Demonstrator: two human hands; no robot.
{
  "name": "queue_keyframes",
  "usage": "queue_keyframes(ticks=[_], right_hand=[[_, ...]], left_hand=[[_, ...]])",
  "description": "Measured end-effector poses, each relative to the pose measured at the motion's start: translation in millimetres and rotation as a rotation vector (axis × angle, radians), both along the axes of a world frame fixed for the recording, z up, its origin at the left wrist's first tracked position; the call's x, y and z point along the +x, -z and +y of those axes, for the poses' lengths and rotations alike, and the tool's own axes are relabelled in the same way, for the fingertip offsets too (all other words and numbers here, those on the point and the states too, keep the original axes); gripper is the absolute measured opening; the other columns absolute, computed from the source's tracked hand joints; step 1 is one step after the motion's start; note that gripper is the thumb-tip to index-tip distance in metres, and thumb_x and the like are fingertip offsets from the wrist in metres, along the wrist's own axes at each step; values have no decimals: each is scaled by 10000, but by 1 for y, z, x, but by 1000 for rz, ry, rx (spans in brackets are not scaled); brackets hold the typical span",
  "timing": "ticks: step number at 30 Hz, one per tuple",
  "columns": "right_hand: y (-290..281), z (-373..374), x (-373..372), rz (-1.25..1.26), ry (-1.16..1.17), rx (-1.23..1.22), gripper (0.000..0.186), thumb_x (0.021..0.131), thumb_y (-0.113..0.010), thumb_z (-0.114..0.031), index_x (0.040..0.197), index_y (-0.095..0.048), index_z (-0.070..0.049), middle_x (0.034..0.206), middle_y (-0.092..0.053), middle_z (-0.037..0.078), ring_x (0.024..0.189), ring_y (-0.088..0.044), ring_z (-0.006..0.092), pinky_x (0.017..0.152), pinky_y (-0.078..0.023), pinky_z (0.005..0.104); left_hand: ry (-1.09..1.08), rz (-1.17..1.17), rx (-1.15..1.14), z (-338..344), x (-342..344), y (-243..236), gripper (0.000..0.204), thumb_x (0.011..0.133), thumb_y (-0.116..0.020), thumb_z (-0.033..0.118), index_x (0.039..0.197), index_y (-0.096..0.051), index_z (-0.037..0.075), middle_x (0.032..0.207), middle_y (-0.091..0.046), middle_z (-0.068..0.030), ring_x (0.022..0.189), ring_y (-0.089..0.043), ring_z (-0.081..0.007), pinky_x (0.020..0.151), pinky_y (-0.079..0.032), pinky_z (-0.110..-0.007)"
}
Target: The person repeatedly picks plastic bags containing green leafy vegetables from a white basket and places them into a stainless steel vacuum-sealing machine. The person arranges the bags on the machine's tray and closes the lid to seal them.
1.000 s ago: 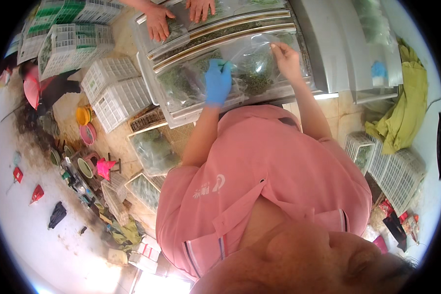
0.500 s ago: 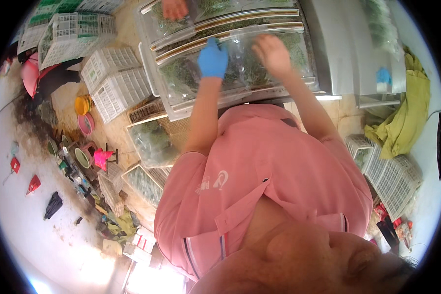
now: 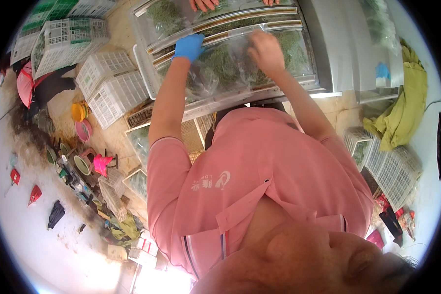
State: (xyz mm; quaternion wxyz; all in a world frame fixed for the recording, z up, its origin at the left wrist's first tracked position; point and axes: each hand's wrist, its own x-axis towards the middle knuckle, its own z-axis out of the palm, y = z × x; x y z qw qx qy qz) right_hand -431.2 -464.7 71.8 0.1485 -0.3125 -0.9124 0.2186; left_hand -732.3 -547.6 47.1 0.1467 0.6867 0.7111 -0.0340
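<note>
Clear plastic bags [image 3: 218, 66] filled with green leafy sprigs lie side by side in a wide metal tray-like machine bed [image 3: 191, 113]. Their mouths reach the nearer of two long metal bars [image 3: 252, 30]. My left hand [image 3: 188, 47], in a blue glove, is closed on a bag's edge at the left part of that bar; its fingertips are partly hidden. My bare right hand [image 3: 268, 53] rests over the bags right of centre, with its thumb and bent fingers apart near the bar. Beyond the bars, another person's hands [image 3: 203, 4] are at more bags [image 3: 165, 18].
White plastic crates [image 3: 117, 95] stack on the floor at left, beside a yellow bucket [image 3: 80, 111] and a pink basin [image 3: 84, 130]. A steel machine body [image 3: 335, 49] stands at right. Green cloth [image 3: 402, 108] hangs over more crates [image 3: 392, 176].
My left hand has moved left and slightly up along the bar. My right hand has shifted a little, fingers more bent. The other person's hand moved right, and a second one shows.
</note>
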Motion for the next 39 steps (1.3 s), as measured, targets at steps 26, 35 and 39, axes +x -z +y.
queue_keyframes(ticks=[26,35,39], right_hand=[[28,62,-18,-270,437,146,280,853,-686,-299,1049,-684,-100,1060,-670,116,1040,-646,318,863,-538,429],[21,-5,-33,-668,14,235,737,933,-273,-724,1522,-308,-283,1608,-216,11,1455,-187,410,1114,-161,704],[23,0,-39,-683,-13,215,731,920,-285,-737,1525,-278,-326,1613,-196,-8,1458,-177,415,1088,-155,733]], left_hand=[[-182,162,241,5,4,19,160,847,-549,98,982,-622,53,982,-633,-156,916,-641,-337,692,-572,-438],[-190,189,229,2,11,9,166,894,-554,183,977,-629,60,991,-635,-141,902,-636,-320,663,-564,-429],[-184,188,320,-9,10,20,176,897,-563,206,971,-631,61,978,-635,-135,903,-636,-306,662,-565,-421]])
